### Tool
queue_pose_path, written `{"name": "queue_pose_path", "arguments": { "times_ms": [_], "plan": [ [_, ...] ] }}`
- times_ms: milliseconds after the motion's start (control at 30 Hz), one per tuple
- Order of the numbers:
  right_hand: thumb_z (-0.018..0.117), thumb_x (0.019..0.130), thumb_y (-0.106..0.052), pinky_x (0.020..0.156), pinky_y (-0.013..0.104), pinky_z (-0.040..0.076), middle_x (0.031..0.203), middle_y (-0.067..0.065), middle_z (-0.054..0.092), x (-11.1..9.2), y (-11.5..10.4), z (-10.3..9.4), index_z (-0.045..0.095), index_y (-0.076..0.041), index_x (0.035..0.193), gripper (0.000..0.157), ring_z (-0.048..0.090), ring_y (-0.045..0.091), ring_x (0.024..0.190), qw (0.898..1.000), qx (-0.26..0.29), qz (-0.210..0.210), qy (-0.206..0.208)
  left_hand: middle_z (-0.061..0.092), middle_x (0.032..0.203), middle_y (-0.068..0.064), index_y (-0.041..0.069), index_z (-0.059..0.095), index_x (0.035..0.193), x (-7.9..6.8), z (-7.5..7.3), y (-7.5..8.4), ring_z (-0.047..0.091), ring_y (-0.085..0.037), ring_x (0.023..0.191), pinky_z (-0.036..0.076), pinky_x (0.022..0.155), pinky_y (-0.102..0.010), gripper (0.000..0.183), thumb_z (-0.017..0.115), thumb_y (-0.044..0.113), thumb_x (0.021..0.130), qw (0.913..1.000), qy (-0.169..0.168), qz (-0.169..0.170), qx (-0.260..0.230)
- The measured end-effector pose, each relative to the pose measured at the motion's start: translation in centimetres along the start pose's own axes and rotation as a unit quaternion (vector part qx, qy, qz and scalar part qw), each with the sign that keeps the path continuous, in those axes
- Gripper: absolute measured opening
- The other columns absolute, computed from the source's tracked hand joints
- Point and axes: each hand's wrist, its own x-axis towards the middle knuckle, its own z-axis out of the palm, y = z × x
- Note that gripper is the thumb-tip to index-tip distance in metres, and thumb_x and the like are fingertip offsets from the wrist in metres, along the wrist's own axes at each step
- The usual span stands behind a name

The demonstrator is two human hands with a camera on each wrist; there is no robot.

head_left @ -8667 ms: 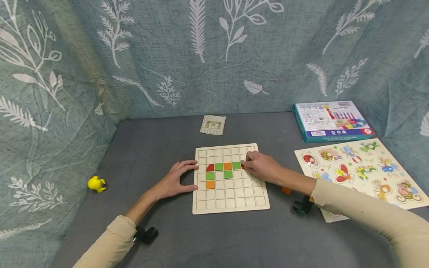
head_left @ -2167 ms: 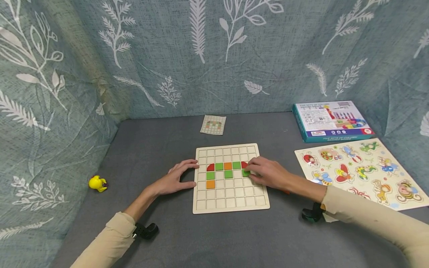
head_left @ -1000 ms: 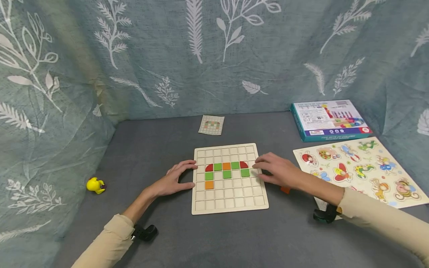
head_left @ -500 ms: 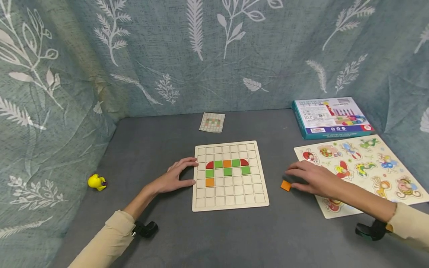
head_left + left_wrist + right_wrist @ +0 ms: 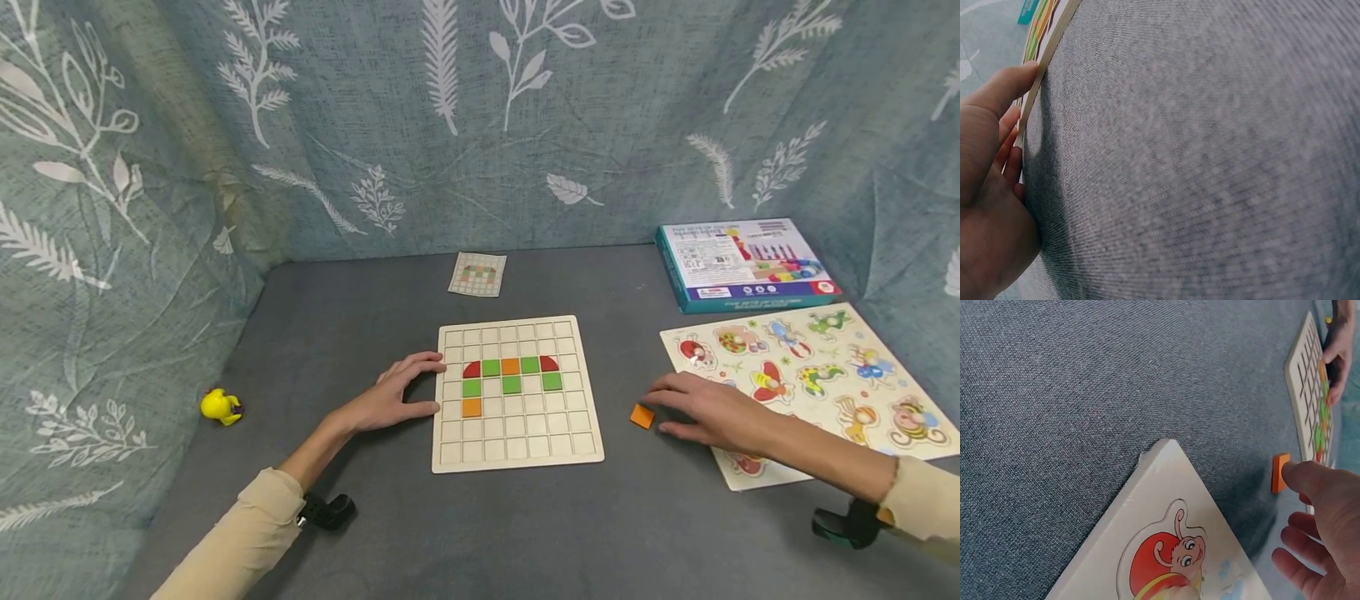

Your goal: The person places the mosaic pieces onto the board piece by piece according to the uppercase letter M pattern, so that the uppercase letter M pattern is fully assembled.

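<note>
A pale wooden grid board (image 5: 517,452) lies mid-table. It bears red rounded-corner tiles (image 5: 472,370), several green square tiles (image 5: 512,384) and orange ones (image 5: 471,407). My left hand (image 5: 386,398) rests at the board's left edge, thumb and fingers spread apart along it; the left wrist view shows the thumb (image 5: 1013,84) on the rim. To the right of the board, a loose orange square tile (image 5: 642,416) lies on the table. Relaxed fingers of my right hand (image 5: 705,410) hover right beside it, holding nothing; in the right wrist view the thumb overlaps the tile (image 5: 1278,474).
Under my right forearm lies a wooden insect puzzle board (image 5: 810,333). Behind that sits a teal game box (image 5: 742,267). A small pattern card (image 5: 477,275) is at the table's back, and a yellow toy duck (image 5: 221,407) at the left.
My right hand first placed the right red tile, then a green tile below it. It let go and moved right to the loose orange tile. The left hand has stayed at the board's edge.
</note>
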Motion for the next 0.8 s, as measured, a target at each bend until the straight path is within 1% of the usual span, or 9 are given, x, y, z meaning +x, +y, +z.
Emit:
{"name": "queue_pose_path", "arguments": {
  "times_ms": [333,500,800],
  "plan": [
    [0.080,0.078,-0.018,0.077,0.032,0.055,0.111,-0.004,0.064,0.52,0.13,0.41,0.069,-0.015,0.113,0.037,0.061,0.011,0.098,1.000,0.017,-0.024,0.002,0.029,0.156,-0.006,0.016,0.046,0.142,0.02,-0.02,0.16,0.023,-0.035,0.143,0.014,0.110,-0.065,0.061,0.070,0.032,0.089,1.0000,-0.001,-0.006,-0.003],
    [0.079,0.079,-0.016,0.077,0.033,0.055,0.113,-0.002,0.064,0.65,0.08,0.45,0.067,-0.014,0.115,0.038,0.062,0.013,0.098,0.999,0.023,-0.033,-0.004,0.029,0.156,-0.006,0.016,0.045,0.142,0.13,-0.07,0.13,0.022,-0.036,0.144,0.014,0.109,-0.066,0.061,0.070,0.032,0.089,1.0000,-0.003,-0.003,-0.003],
    [0.078,0.080,-0.015,0.076,0.032,0.054,0.112,-0.002,0.062,0.77,0.13,0.75,0.067,-0.014,0.115,0.037,0.061,0.012,0.096,0.999,0.027,-0.041,-0.012,0.030,0.156,-0.008,0.014,0.046,0.142,-0.04,-0.08,0.03,0.023,-0.037,0.144,0.014,0.109,-0.066,0.061,0.070,0.032,0.089,1.0000,0.000,0.004,-0.001]
  ]
}}
